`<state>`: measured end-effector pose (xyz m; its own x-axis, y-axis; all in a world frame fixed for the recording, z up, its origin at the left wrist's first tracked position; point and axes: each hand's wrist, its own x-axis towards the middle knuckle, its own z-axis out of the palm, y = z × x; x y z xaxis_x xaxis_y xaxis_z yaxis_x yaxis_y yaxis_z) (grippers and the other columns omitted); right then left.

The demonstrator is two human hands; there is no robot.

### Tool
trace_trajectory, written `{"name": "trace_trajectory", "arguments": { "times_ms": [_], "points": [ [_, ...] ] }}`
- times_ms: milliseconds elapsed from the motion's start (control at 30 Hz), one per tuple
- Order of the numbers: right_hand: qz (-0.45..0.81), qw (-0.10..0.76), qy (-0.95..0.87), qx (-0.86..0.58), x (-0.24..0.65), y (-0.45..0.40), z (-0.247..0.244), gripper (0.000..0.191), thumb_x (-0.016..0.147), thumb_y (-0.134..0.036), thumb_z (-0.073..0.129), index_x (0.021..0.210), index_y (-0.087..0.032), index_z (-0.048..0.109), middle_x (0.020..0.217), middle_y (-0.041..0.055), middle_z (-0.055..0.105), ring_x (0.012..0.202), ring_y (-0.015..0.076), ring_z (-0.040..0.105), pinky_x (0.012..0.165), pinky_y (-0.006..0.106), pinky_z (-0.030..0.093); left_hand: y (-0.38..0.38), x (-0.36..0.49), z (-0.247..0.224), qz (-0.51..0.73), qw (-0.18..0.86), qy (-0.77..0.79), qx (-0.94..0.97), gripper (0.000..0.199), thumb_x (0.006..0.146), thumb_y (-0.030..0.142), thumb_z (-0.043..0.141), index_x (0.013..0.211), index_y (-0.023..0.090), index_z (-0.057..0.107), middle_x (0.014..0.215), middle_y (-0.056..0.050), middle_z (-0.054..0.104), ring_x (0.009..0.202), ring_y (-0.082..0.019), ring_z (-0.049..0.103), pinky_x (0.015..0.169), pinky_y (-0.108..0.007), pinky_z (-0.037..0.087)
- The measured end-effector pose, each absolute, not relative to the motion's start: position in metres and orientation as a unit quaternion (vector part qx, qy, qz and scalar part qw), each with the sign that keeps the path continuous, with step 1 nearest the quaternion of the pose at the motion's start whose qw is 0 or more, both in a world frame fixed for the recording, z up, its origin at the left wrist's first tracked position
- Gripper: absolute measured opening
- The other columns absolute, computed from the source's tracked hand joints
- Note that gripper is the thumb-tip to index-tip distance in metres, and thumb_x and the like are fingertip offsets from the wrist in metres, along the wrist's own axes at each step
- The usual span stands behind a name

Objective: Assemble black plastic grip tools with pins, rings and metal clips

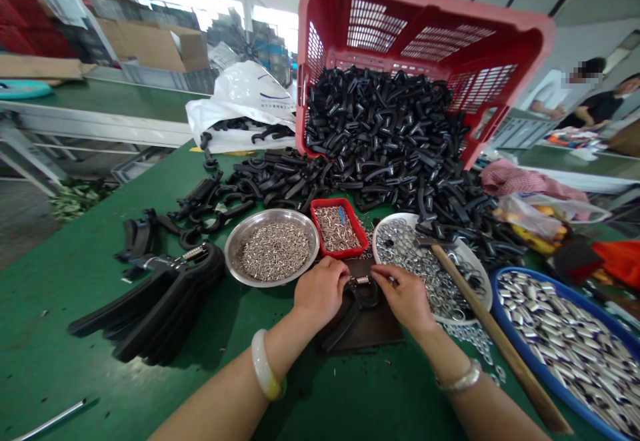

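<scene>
Right now my left hand (320,291) is pinched on the upper end of a black handle (345,326), beside its small spring (363,281), while my right hand (406,294) curls its fingertips in from the other side, and I cannot tell whether they grip it. That handle lies over a dark plate (370,341) on the green table (220,387), just this side of the red tray (345,254), between the steel bowl (273,282) and the white bowl (477,269) with a wooden-handled hammer (493,329) across it.
</scene>
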<state>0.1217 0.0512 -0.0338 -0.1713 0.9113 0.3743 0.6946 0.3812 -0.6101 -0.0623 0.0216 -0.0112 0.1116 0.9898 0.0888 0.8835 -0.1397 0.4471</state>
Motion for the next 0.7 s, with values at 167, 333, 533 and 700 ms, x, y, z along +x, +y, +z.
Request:
{"name": "trace_trajectory", "arguments": {
  "times_ms": [167,333,533,700],
  "points": [
    [0.063,0.353,-0.79,-0.498,0.12,0.047,-0.032,0.015,0.079,-0.023,0.05,0.082,-0.02,0.065,0.078,0.0041,0.067,0.072,0.0173,0.061,0.068,0.029,0.047,0.021,-0.062,-0.01,0.183,0.139,0.64,0.733,0.017,0.085,0.031,0.04,0.09,0.025,0.056,0.094,0.0,0.055,0.08,-0.014,0.054,0.063,-0.024,0.04],
    [0.006,0.335,-0.825,-0.454,0.119,0.045,-0.033,0.016,0.08,-0.019,0.048,0.077,-0.019,0.063,0.074,0.0056,0.065,0.073,0.0195,0.059,0.07,0.032,0.045,0.019,-0.061,-0.008,0.185,0.134,0.646,0.728,0.017,0.085,0.031,0.041,0.089,0.023,0.056,0.093,-0.001,0.056,0.081,-0.015,0.054,0.064,-0.025,0.041],
    [0.107,0.354,-0.774,-0.515,0.123,0.049,-0.042,0.013,0.08,-0.027,0.051,0.082,-0.019,0.061,0.076,0.0037,0.065,0.07,0.017,0.06,0.066,0.029,0.047,0.02,-0.061,-0.007,0.18,0.145,0.651,0.723,0.018,0.085,0.031,0.041,0.089,0.023,0.056,0.094,-0.001,0.056,0.081,-0.014,0.054,0.064,-0.025,0.041],
    [0.028,0.333,-0.813,-0.477,0.12,0.047,-0.037,0.014,0.082,-0.022,0.048,0.082,-0.019,0.061,0.076,0.0048,0.065,0.072,0.0182,0.059,0.068,0.03,0.046,0.02,-0.061,-0.008,0.182,0.144,0.646,0.727,0.018,0.085,0.03,0.04,0.089,0.023,0.056,0.094,-0.001,0.055,0.082,-0.014,0.054,0.065,-0.025,0.041]
  ]
}}
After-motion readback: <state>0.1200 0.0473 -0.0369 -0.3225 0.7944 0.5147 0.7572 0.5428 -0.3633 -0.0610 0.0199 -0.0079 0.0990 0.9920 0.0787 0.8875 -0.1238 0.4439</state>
